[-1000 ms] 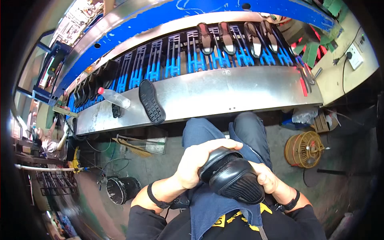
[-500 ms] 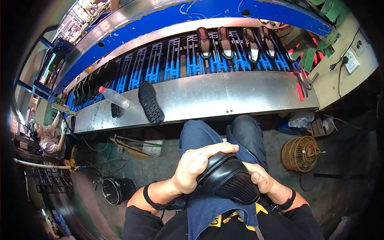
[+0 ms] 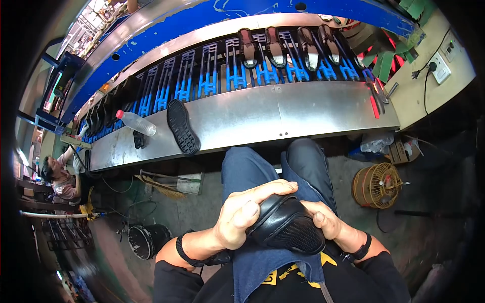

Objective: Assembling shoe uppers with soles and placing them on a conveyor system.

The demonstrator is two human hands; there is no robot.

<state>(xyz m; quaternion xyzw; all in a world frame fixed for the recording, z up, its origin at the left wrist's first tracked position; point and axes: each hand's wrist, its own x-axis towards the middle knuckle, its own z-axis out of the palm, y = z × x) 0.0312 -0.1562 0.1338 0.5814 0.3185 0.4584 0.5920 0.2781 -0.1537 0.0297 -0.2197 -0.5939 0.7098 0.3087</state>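
Observation:
Over my apron-covered lap I hold a black shoe (image 3: 288,224) with a ribbed, perforated toe pointing toward me and to the right. My left hand (image 3: 243,214) wraps its left side near the opening, fingers stretched over the top and thumb up. On the other side, my right hand (image 3: 327,220) grips the shoe near the toe, its fingers partly hidden behind it. Beyond my knees, a black shoe sole (image 3: 182,127) lies tread up on the metal bench (image 3: 237,118), beside a clear plastic bottle (image 3: 137,123) with a red cap lying on its side.
Behind the bench runs a row of blue racks (image 3: 208,83) carrying several soles (image 3: 275,48). Hand tools (image 3: 375,98) lie at its right end. A wicker cage (image 3: 376,186) and a black bucket (image 3: 146,240) stand on the floor. A gloved co-worker (image 3: 65,184) is at far left.
The bench and its things sit slightly higher and further left in view. The shoe has tilted a little between my hands, both still on it. The co-worker has moved a hand up to the racks.

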